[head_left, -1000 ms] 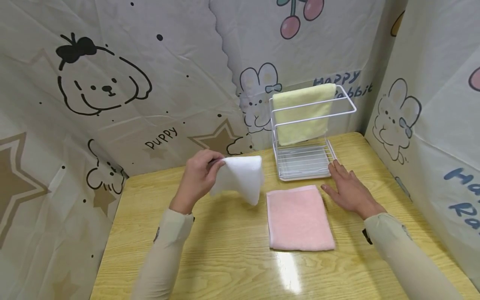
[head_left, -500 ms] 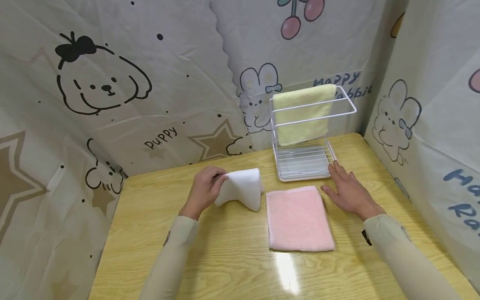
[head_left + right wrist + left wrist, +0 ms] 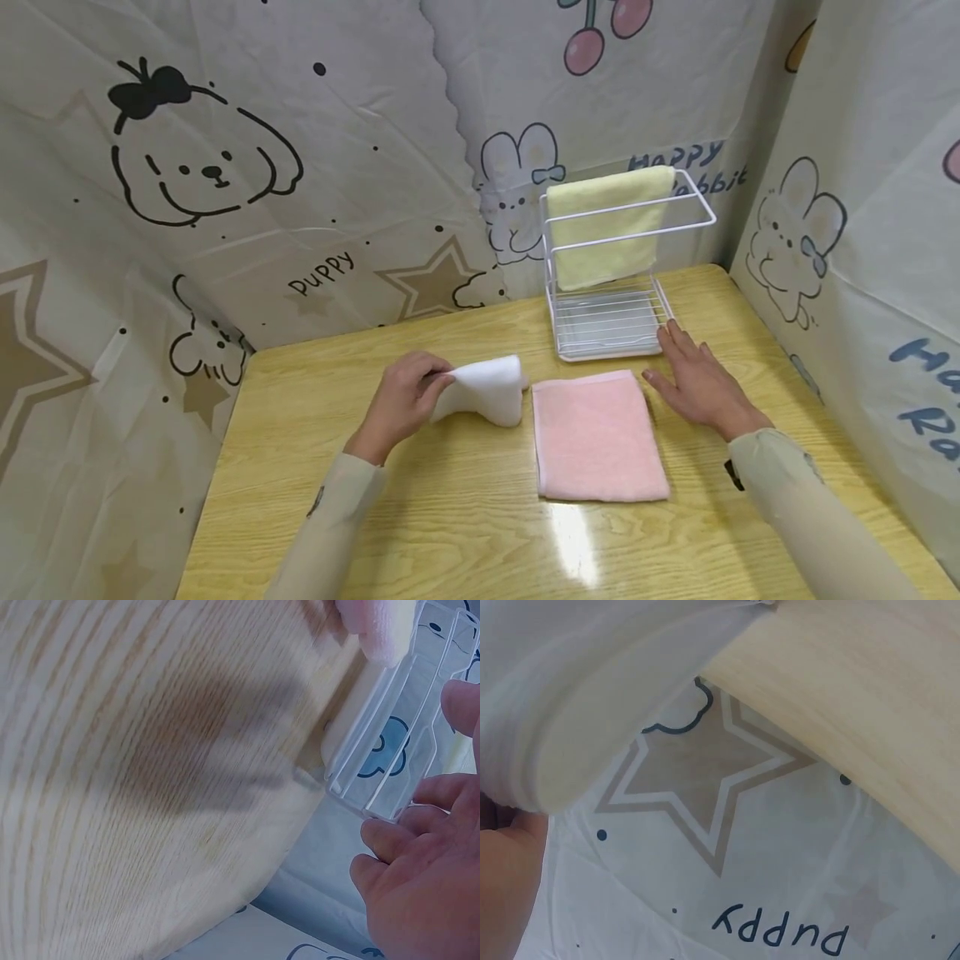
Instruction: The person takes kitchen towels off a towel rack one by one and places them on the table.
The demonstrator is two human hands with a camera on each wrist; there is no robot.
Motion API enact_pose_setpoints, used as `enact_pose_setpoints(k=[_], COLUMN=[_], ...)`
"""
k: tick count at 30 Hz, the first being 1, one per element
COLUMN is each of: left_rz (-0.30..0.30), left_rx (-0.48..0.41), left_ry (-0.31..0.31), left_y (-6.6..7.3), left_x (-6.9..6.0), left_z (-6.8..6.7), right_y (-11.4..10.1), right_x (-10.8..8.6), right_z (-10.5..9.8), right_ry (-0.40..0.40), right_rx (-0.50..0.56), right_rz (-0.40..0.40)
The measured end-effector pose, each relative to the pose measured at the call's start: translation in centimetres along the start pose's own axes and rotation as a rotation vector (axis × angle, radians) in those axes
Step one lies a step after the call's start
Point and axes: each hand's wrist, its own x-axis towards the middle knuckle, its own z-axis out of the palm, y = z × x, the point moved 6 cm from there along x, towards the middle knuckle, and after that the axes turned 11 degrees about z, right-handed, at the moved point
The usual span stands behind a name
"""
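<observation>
My left hand pinches one edge of a white folded towel between thumb and fingers, just above the table. The towel's far part hangs down at or near the tabletop. In the left wrist view the towel covers the upper left, with part of the hand below it. My right hand touches the front right corner of a white wire rack with extended fingers. The right wrist view has those fingers against the rack's bars. A pink folded towel lies flat between the hands.
A yellow towel hangs over the rack's upper rail, above the wire base. The wooden table meets cartoon-printed cloth walls at the back and sides. The rack stands near the table's back edge.
My left hand has lowered the white towel toward the table, and its hanging part now bends lower beside the pink towel. The right hand has stayed at the rack.
</observation>
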Motion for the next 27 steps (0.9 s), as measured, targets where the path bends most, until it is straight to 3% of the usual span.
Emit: enact_pose_setpoints(k=[12,22,27], left_rz=[0.034,0.13,0.128], left_rx=[-0.05,-0.108,-0.061], left_ry=[-0.056,-0.126,-0.233], left_y=[3.0,5.6,6.4], left_x=[-4.0,-7.5,-9.1], left_z=[1.0,3.8,5.6], right_y=[0.1,-0.1,0.0], right_x=[-0.1,-0.1,0.0], right_z=[0.0,0.0,0.0], right_ry=[-0.003,-0.015,-0.019], right_rx=[-0.009,-0.001,-0.012], right_rz=[0.0,-0.008,-0.001])
